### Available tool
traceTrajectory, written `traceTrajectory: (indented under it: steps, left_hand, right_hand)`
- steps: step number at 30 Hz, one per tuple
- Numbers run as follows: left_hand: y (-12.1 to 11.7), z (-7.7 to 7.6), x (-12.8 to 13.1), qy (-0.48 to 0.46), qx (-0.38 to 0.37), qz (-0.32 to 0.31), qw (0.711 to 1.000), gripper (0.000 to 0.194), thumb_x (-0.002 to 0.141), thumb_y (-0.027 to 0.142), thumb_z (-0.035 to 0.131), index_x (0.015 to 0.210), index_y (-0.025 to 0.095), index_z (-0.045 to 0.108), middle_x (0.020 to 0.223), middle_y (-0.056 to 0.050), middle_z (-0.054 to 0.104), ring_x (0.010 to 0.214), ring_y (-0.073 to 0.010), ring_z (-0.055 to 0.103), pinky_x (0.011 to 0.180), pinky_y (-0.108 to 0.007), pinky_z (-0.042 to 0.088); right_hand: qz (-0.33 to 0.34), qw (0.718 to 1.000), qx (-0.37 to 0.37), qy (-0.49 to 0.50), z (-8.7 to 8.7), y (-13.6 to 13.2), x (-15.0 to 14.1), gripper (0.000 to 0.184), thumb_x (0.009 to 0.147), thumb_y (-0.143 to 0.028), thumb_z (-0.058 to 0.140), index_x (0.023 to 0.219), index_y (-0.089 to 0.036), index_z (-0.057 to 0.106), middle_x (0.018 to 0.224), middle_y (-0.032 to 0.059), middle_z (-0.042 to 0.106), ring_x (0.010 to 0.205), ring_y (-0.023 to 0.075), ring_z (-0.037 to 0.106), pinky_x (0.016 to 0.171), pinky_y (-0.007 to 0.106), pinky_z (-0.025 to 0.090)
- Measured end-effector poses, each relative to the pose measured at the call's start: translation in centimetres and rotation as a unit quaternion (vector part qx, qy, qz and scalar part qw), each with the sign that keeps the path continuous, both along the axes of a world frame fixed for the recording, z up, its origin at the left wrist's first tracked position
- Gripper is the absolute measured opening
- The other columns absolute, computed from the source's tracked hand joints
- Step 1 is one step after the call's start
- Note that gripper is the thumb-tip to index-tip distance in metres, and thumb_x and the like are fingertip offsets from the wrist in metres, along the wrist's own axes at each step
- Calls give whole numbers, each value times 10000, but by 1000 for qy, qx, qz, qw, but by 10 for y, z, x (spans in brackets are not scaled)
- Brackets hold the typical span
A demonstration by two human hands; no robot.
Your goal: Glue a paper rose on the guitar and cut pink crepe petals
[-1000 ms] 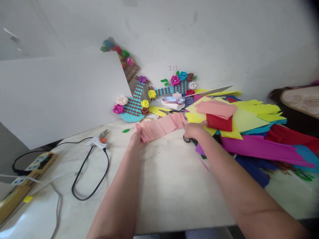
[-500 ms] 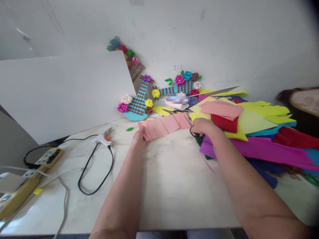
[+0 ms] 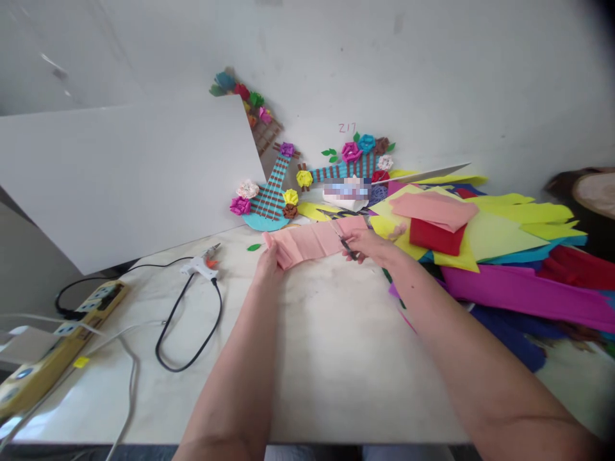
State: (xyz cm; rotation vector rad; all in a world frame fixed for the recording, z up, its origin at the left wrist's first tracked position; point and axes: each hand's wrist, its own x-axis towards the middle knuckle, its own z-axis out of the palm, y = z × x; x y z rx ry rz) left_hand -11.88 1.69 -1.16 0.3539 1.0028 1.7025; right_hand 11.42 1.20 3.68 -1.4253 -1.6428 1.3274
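Observation:
A creased strip of pink crepe paper lies stretched across the table between my hands. My left hand is closed on its left end, where the paper is bunched in folds. In my right hand is a pair of dark-handled scissors, fingers wrapped about the handles. The blades point up and left over the right part of the pink strip; whether they touch it I cannot tell. Just right of that hand is a heap of coloured paper, with a folded pink piece and a red piece on top.
Two turquoise paper guitars with paper flowers stand against the wall, beside a white box. A white board leans at left. A white glue gun with a looped black cable and a yellow power strip lie at left.
My right hand has picked up the scissors from beside the heap and moved them left over the pink strip. My left hand keeps its hold. The view has shifted slightly.

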Motion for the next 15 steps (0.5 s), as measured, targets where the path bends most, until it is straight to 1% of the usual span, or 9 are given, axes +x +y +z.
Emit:
traceTrajectory:
  steps: [2,4,7,9,11,13,15]
  left_hand:
    - [0,0,-1,-5,0,8,1000,144,868,176,491,801,134,612,876,-75,677,949,-138,627,906,-253,464]
    - [0,0,-2,-10,-3,14,1000,145,868,176,492,799,133,611,869,-73,676,935,-139,631,903,-257,466]
    - [-1,1,-1,-13,-4,11,1000,129,858,174,512,792,127,612,847,-68,677,876,-132,644,877,-249,479]
    - [-2,2,-1,-16,2,6,1000,121,855,164,515,788,126,609,817,-57,677,822,-117,649,853,-234,488]
    - [-2,2,-1,-18,7,3,1000,127,857,164,512,779,127,604,787,-51,675,796,-111,650,838,-225,493]
    - [-2,2,-1,-18,4,6,1000,133,858,168,509,771,128,601,780,-54,672,810,-118,651,839,-228,493]
    - [-2,1,-2,-15,-4,7,1000,127,857,174,510,782,131,604,804,-66,674,855,-136,649,855,-250,491]
  right_hand:
    - [42,999,-18,18,-4,-1,-7,228,738,-196,593,956,-155,536,685,13,632,524,93,578,388,165,400]
    - [90,995,-34,13,-9,0,-11,215,758,-286,615,918,-158,550,648,1,613,488,80,558,370,157,397]
    - [155,986,-53,-10,-13,0,-11,299,724,-413,652,837,-154,554,602,-10,584,459,80,553,331,148,374]
    - [197,977,-70,-28,-11,-2,-9,374,691,-480,664,823,-153,539,587,-7,583,455,98,570,318,153,373]
    - [245,965,-91,-32,-7,-5,-4,449,702,-566,611,854,-152,526,592,11,601,466,124,593,320,167,387]
    - [288,950,-117,-29,-2,-8,-1,512,728,-633,528,894,-149,515,602,33,623,479,147,612,323,181,399]
    - [319,936,-145,-32,1,-10,0,544,741,-659,482,912,-143,506,603,48,637,488,164,624,327,190,407]
